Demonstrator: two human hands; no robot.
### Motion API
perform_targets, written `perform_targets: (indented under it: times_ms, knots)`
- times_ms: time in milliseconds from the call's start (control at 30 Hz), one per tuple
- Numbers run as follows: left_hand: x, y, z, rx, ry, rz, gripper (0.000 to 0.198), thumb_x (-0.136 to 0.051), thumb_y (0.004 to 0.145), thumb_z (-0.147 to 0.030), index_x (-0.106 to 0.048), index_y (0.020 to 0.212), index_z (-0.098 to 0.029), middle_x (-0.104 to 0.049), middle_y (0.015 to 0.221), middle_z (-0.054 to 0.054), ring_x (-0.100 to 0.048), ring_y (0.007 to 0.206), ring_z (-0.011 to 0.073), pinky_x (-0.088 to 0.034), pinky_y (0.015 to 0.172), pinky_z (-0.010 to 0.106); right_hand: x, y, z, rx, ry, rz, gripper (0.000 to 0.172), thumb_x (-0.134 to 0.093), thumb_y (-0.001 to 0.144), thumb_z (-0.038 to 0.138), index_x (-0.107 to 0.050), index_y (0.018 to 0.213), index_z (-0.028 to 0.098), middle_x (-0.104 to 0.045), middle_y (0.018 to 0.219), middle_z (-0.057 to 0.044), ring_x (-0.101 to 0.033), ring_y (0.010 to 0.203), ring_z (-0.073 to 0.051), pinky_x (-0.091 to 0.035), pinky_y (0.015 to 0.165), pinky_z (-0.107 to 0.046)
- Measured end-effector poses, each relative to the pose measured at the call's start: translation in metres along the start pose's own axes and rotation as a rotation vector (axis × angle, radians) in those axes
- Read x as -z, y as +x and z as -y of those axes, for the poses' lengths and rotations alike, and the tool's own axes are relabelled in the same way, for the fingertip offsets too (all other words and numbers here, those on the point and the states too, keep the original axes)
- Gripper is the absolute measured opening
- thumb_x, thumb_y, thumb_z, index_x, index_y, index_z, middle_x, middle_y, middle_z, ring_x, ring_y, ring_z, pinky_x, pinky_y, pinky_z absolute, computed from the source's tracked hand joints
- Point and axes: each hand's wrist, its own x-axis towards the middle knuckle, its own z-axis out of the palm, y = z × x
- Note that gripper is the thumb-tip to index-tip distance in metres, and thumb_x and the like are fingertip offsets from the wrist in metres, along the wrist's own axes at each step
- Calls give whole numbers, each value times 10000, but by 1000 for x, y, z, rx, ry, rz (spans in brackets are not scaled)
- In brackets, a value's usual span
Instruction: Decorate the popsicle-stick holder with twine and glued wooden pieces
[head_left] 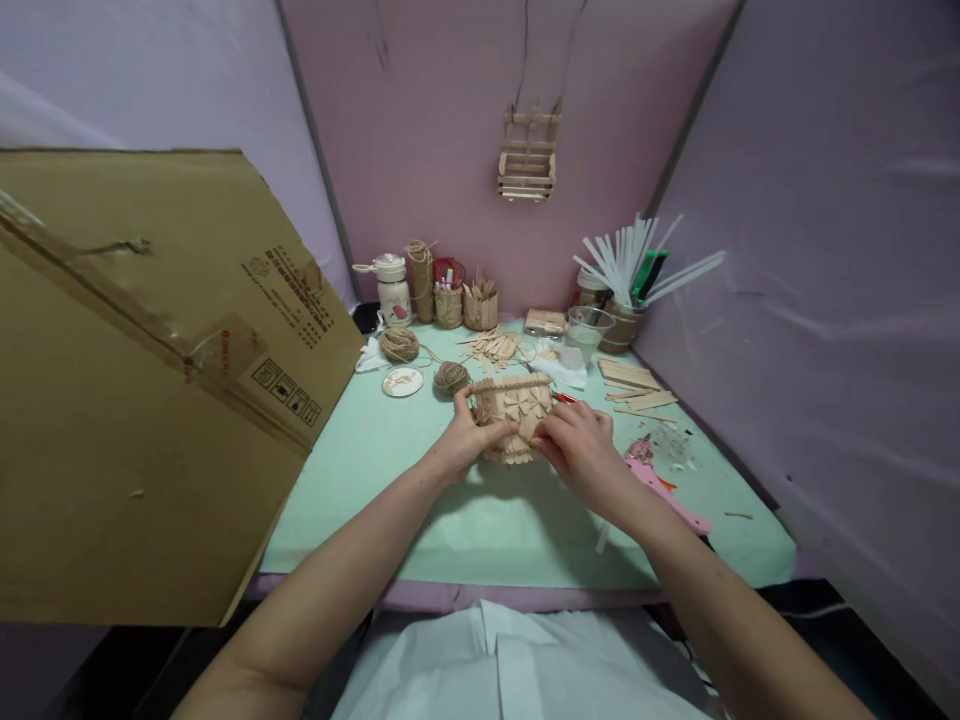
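Note:
A small box-shaped basket of wooden craft sticks (517,405), with flower shapes on its side, is held above the pale green table (420,500). My left hand (469,440) grips its left side, fingers curled round the edge and thumb across the front. My right hand (581,445) holds its right side, fingertips pressed against the lower right corner. Both hands are closed on the basket.
A large cardboard box (142,380) fills the left. A pink glue gun (664,490) lies right of my hands. Behind are twine balls (399,343), loose sticks (495,347), a plastic cup (585,330), jars, white rods in a pot (626,265). A stick swing (529,160) hangs on the wall.

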Motion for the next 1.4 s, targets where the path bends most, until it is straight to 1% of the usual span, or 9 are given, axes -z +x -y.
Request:
perform_targets:
  times_ms: [200, 333, 467, 600, 733, 867, 1000, 1233, 1400]
  knots:
    - [0, -1, 0, -10, 20, 0, 970, -833, 614, -218, -223, 1369, -238, -619, 1185, 145, -629, 1073, 276, -499, 939, 485, 13, 10, 1, 100, -69, 16, 191, -558, 934, 241, -607, 754, 201, -651, 837, -53, -468, 855, -214, -247, 782, -370]
    - [-1, -2, -2, 9, 16, -2, 973, -832, 619, -219, -220, 1375, -242, -624, 1180, 142, -628, 1085, 279, -494, 947, 494, 18, 18, 1, 140, -88, 13, 206, -587, 913, 220, -625, 711, 210, -657, 792, -41, -468, 840, -208, -229, 775, -380]
    - [-2, -2, -3, 9, -1, -4, 994, -850, 596, -222, -225, 1370, -240, -619, 1192, 148, -626, 1097, 286, -483, 962, 506, 19, 18, -4, 114, -21, -2, 185, -619, 897, 244, -633, 715, 215, -664, 809, -30, -500, 861, -206, -239, 789, -379]
    - [-1, -2, -2, 12, -25, 2, 974, -851, 597, -223, -233, 1349, -236, -605, 1209, 160, -627, 1091, 291, -497, 944, 504, 21, 7, -7, 43, 135, -84, 154, -568, 935, 292, -670, 833, 240, -671, 853, -32, -531, 889, -211, -273, 794, -369]
    - [0, -1, 1, -5, -23, 12, 936, -842, 618, -226, -241, 1335, -250, -609, 1207, 148, -635, 1080, 280, -500, 942, 499, 15, -2, 5, 43, 176, -211, 156, -540, 947, 294, -674, 887, 241, -681, 912, -43, -546, 938, -222, -292, 831, -379]
    - [1, 0, 4, -17, -26, 10, 931, -851, 618, -237, -251, 1330, -251, -617, 1201, 145, -636, 1085, 277, -496, 952, 500, 0, -2, 15, 51, 112, -269, 109, -590, 909, 265, -682, 855, 245, -688, 882, -32, -546, 922, -226, -274, 837, -393]
    - [1, -1, 3, -10, -46, 27, 963, -877, 598, -265, -252, 1331, -266, -626, 1196, 137, -642, 1084, 273, -489, 962, 503, -8, 1, 16, 34, 74, -282, 96, -600, 887, 255, -685, 844, 247, -694, 857, -33, -549, 916, -232, -263, 838, -401]
    - [2, -3, -1, 4, -78, 71, 1016, -898, 578, -305, -244, 1353, -255, -615, 1242, 169, -629, 1119, 281, -459, 998, 516, -8, -1, 15, -9, 127, -257, 139, -554, 896, 239, -632, 782, 226, -676, 826, -35, -540, 894, -227, -276, 815, -386]
    - [3, -2, -1, 1, -73, 57, 1028, -897, 578, -320, -245, 1367, -237, -612, 1245, 181, -613, 1151, 297, -444, 1012, 524, -9, -2, 15, -17, 127, -251, 139, -542, 898, 231, -611, 777, 225, -664, 829, -35, -532, 902, -227, -279, 817, -378]
